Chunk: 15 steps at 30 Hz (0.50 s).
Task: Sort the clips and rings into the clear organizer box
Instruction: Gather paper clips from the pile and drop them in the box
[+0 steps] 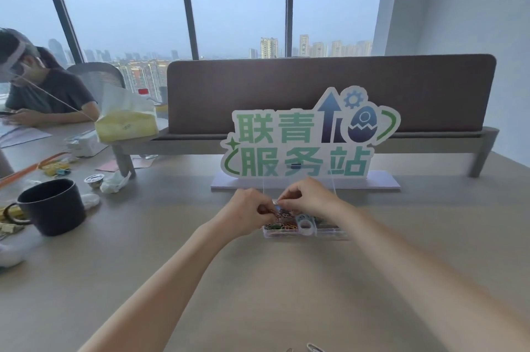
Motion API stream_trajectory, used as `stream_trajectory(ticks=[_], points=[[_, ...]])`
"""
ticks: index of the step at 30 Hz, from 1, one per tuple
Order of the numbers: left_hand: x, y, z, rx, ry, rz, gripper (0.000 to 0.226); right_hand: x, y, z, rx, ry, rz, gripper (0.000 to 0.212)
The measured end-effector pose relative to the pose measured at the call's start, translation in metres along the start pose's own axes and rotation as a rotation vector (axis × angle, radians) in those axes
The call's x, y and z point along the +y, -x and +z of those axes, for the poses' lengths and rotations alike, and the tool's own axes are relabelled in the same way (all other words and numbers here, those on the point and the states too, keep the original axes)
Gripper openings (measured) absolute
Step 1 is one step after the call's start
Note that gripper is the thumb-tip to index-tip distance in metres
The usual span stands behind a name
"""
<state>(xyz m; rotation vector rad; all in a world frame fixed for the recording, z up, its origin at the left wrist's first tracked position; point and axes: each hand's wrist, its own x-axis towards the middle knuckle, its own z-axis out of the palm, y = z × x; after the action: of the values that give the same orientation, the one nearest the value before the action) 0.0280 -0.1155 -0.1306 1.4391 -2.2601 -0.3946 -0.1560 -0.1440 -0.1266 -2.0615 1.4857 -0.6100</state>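
The clear organizer box [329, 232] lies open on the table, its lid standing upright behind my hands. Coloured paper clips [282, 226] fill its left compartments, and a pale blue ring-shaped roll [305, 224] sits in the middle. My left hand [248, 212] and my right hand [308, 198] meet over the box's back left part. Their fingertips pinch a small silvery clip [276, 202] between them. What lies under the hands is hidden.
A standing sign [304, 139] on a white base is right behind the box. A dark mug [51, 209], a small cup, crumpled tissue and stationery lie to the left, where another person sits. Loose paper clips [314, 347] lie at the near edge.
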Motion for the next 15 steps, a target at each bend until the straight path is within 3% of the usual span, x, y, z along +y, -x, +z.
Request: stream_trajectory(ticks=[8, 12, 15], points=[[-0.010, -0.001, 0.008, 0.039, 0.042, 0.047, 0.016, 0.001, -0.003, -0.001, 0.015, -0.064, 0.025, 0.021], [-0.016, -0.002, 0.011, 0.065, 0.135, 0.057, 0.027, 0.011, -0.006, -0.002, 0.017, -0.196, 0.064, 0.011], [-0.017, -0.001, 0.012, 0.070, 0.191, 0.064, 0.025, 0.013, -0.004, -0.004, 0.003, -0.275, 0.071, 0.016]])
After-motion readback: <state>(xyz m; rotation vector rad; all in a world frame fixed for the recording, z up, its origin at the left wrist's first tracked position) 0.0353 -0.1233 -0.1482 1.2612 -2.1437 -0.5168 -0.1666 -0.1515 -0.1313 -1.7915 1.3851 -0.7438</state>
